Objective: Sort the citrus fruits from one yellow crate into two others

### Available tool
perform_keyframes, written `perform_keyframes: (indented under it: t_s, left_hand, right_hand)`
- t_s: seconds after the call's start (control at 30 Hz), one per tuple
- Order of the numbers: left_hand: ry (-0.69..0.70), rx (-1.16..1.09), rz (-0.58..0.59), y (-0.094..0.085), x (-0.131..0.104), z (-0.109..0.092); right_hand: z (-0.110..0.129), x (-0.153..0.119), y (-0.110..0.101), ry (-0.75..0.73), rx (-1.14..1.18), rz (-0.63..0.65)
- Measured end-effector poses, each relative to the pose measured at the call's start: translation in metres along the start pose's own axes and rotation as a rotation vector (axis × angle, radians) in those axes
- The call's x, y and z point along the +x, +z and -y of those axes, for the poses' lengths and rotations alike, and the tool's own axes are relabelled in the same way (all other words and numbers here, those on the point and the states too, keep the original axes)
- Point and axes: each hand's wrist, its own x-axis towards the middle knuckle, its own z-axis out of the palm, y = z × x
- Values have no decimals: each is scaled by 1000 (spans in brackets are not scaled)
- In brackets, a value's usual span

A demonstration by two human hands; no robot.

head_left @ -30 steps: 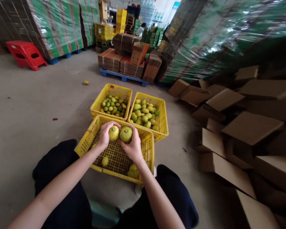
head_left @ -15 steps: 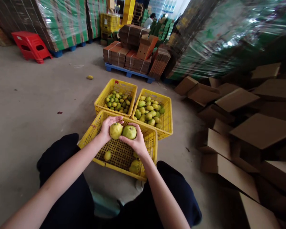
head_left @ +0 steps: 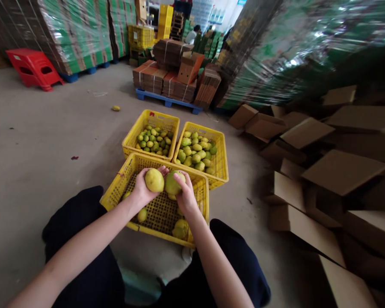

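My left hand (head_left: 143, 188) cradles a yellow lemon (head_left: 154, 180), its fingertips reaching out behind the fruit. In my right hand (head_left: 186, 193) is a greener lemon (head_left: 172, 183), gripped between thumb and fingers. The two fruits are side by side above the near yellow crate (head_left: 115, 188). Inside that crate a small lemon (head_left: 142, 214) lies at the left and a larger, lumpy lemon (head_left: 180, 229) at the right. Partly hidden by my hands and wrists, a few more fruits show in it.
Behind stand a left crate (head_left: 128, 143) of small green-yellow lemons and a right crate (head_left: 223, 167) of larger ones. Open cardboard boxes (head_left: 343, 171) pile up at right. A blue pallet (head_left: 167, 102) bears flattened cartons. A red stool (head_left: 34, 68) and a loose lemon (head_left: 116, 108) are on the floor.
Both lemons have been turned in my hands, and my right thumb now lies over the top of the greener one. The view has shifted slightly right.
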Motion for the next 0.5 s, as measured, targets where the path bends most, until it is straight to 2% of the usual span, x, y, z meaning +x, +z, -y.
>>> perform_keyframes:
  t_s: [0.1,0.27,0.33,0.4,0.5]
  left_hand:
    - [45,-33,-38,0,3,-1]
    - [35,43,-80,3,5,-2]
    - [40,42,-114,4,5,-2]
    - [43,9,-132,4,5,-1]
    - [40,-22,-94,5,6,1]
  right_hand:
    - [-2,0,0,10,-56,32]
    - [-4,1,-4,-147,-248,-91]
    - [-1,2,-5,-156,-274,-86]
    - [4,5,-5,-136,-215,-77]
    - [14,10,-5,-70,-22,-78]
